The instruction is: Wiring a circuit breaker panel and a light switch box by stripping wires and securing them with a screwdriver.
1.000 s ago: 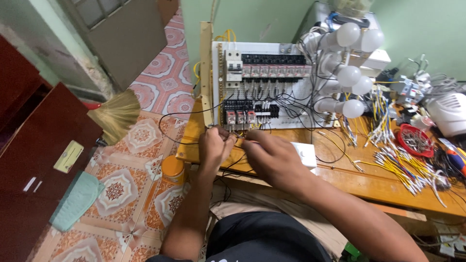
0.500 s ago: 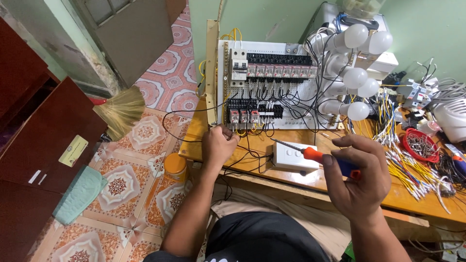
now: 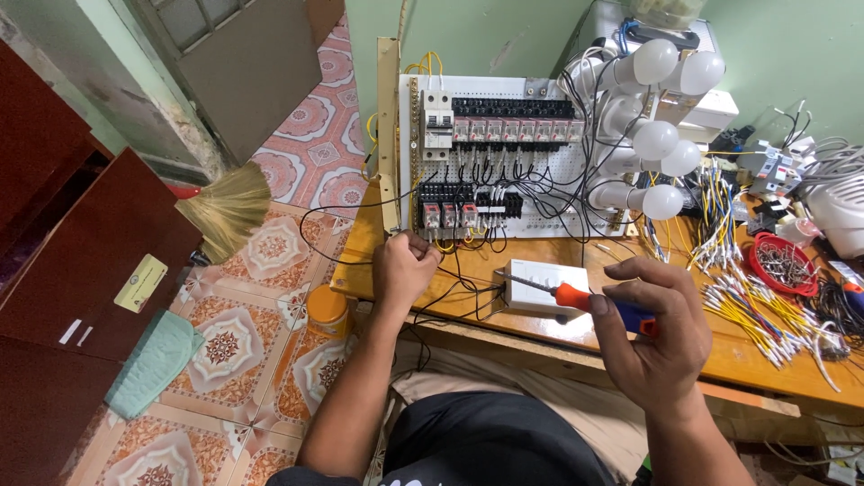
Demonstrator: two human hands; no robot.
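Orange-and-blue screwdriver (image 3: 589, 301), thin black wire (image 3: 346, 209).
Right hand (image 3: 655, 342) grips the screwdriver raised; left hand (image 3: 402, 268) pinches the wire.

A second ago the right hand (image 3: 652, 337) worked close beside the left hand (image 3: 402, 270) at the black wires; it has since drawn back toward four o'clock. It now grips an orange-and-blue-handled screwdriver (image 3: 576, 297), its tip pointing toward ten o'clock over the white box (image 3: 549, 286).

Left hand (image 3: 403, 268) reaches forward, arm extended, fingers curled in a tight pinching grip; right hand (image 3: 652, 335) is raised nearer the body, palm up, fingers closed.
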